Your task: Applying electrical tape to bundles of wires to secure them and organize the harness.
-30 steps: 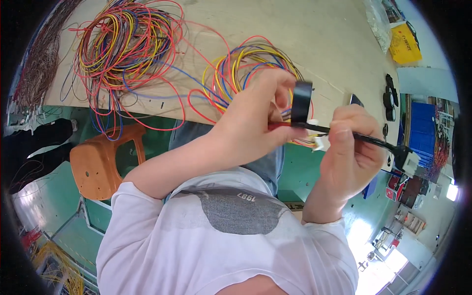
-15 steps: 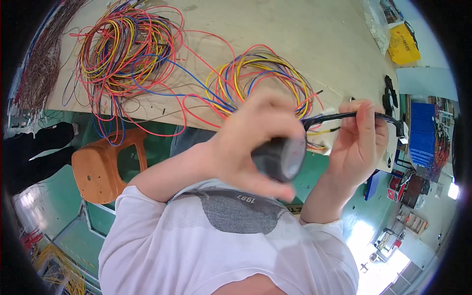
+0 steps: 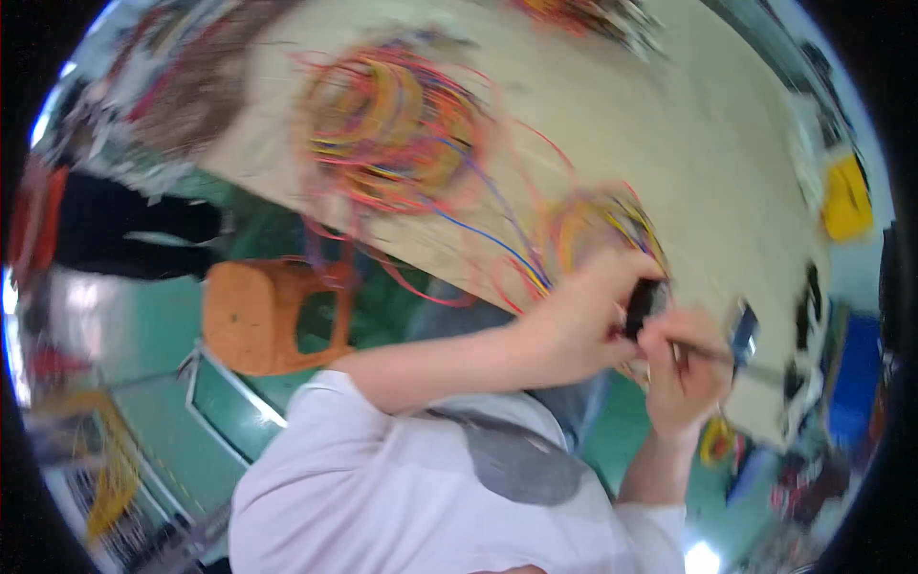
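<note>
My left hand (image 3: 583,316) is closed round a roll of black tape (image 3: 646,304). Beside it, my right hand (image 3: 687,368) has its fingers pinched on a dark, thin cable (image 3: 706,352), which shows as a blurred streak running off to the right. The two hands are close together over the table's near edge, the right fingertips next to the roll. Coloured wires (image 3: 535,273) in blue, yellow and red run under my left hand from a smaller coil (image 3: 598,225). Motion smears the fingers and the cable end.
A large coil of red, yellow and blue wires (image 3: 392,124) lies on the table (image 3: 708,163). More wires (image 3: 593,14) lie at its far side. An orange stool (image 3: 244,316) stands on the green floor at left, near a person's dark-trousered legs (image 3: 134,230). A yellow bag (image 3: 847,199) is far right.
The whole view has swung, so table and coils sit farther right and tilted. My hands have drawn together, the left hand with the tape roll coming up beside the right fingers.
</note>
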